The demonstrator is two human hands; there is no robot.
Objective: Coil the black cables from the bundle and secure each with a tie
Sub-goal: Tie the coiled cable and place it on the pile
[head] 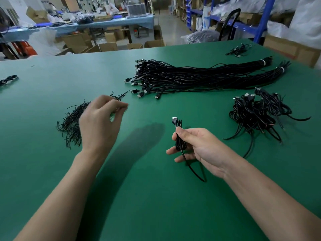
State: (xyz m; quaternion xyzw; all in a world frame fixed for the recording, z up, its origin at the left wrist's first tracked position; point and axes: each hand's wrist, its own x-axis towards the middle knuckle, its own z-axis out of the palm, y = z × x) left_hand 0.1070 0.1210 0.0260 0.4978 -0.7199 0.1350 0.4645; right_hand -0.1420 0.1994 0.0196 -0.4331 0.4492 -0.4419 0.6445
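My right hand (196, 146) grips a coiled black cable (179, 134) upright, its USB plug on top and a loose loop hanging below the palm. My left hand (100, 122) hovers over the pile of thin black ties (71, 124) with fingertips pinched together; whether a tie is between them is blurred. The long bundle of black cables (199, 77) lies across the far middle of the green table (156, 197), bound with white bands at its right end. A heap of coiled cables (257, 115) lies at the right.
One coiled cable (8, 80) lies at the far left edge, and a small cluster of cables (238, 49) at the far right corner. Beyond the table stand cardboard boxes, a blue-covered bench and blue shelving.
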